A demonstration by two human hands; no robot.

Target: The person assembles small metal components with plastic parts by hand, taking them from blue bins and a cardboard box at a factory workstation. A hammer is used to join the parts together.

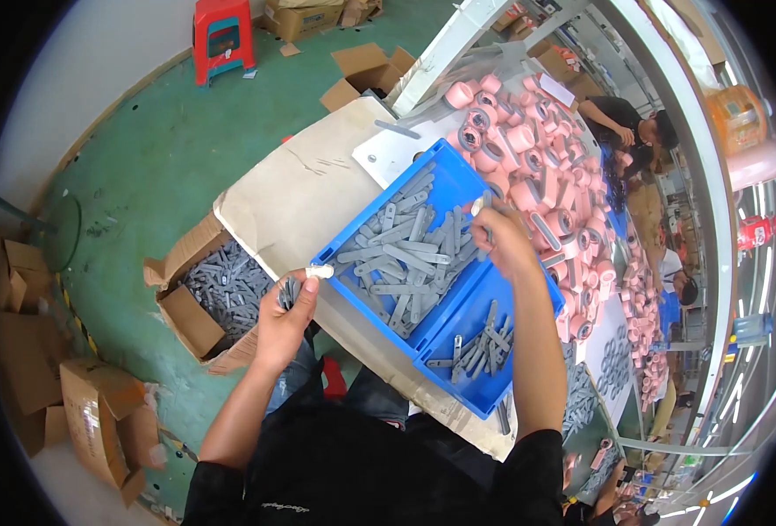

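My left hand (284, 326) is just off the near left rim of a blue plastic bin (340, 238), closed round a few grey plastic strips (289, 294). White covering wraps one of its fingertips. Over the bin's far right side, my right hand (504, 238) has its fingers curled together, also with a white-covered fingertip; whatever they grip is too small to make out. A heap of flat grey strips (405, 250), rounded at the ends, fills the bin's larger compartment. Fewer grey strips (484, 351) lie in its smaller near compartment.
Pink and grey housings (528, 167) are piled along the table beyond the bin. A cardboard box (191, 320) of grey parts stands on the floor at left, with more cartons (99, 421) behind it. A red stool (223, 39) stands far off; other people work at far right.
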